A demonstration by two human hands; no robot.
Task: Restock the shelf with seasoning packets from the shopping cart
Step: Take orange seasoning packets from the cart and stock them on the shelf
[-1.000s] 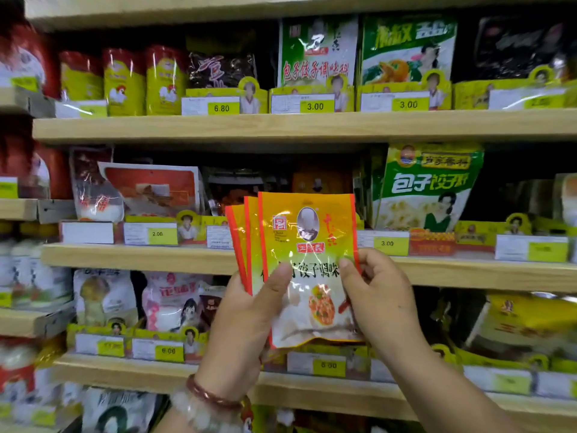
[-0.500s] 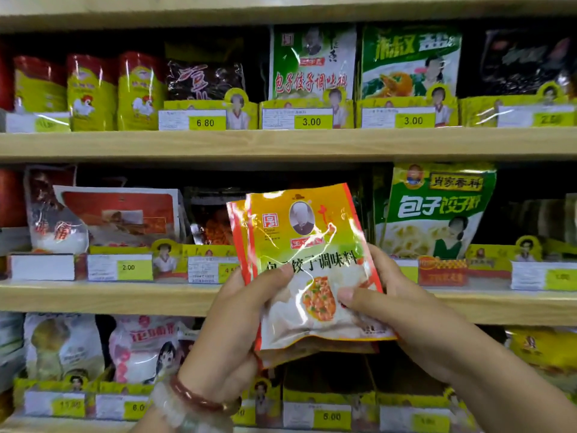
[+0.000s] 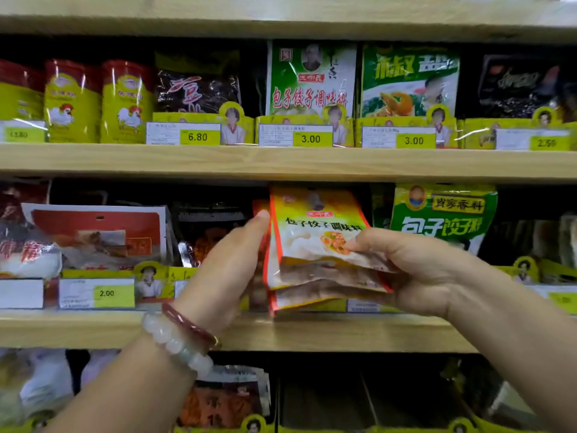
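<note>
Reaching up from the bottom of the view, the left hand (image 3: 229,264) is lying flat against the left edge of a small stack of yellow-and-orange seasoning packets (image 3: 318,245), fingers straight and a fingertip touching the upper left corner. Two bracelets, a white beaded bracelet (image 3: 175,342) and a dark red bracelet (image 3: 187,323), are circling that wrist. The right hand (image 3: 415,270) is pinching the stack at its lower right corner, thumb on the front face and fingers curled behind.

The packets are tilting back into the middle shelf (image 3: 281,332), their bottom edges hanging just above its front edge and their tops sitting just under the shelf above. They are occupying a dark slot between a dark packet (image 3: 209,232) on the left and a green dumpling-seasoning packet (image 3: 443,214) on the right; how much room lies behind them I cannot tell.

Along the middle shelf's front edge a 2.00 price tag (image 3: 107,293) is standing near the left end, below a red-and-white packet (image 3: 96,232).

Farther up, the upper shelf (image 3: 281,160) is carrying yellow chicken-print tins (image 3: 73,101) toward its left end, then a green-and-white seasoning packet (image 3: 312,79) behind a 3.00 price tag (image 3: 310,139), with a 6.80 price tag (image 3: 197,136) to its left.
</note>
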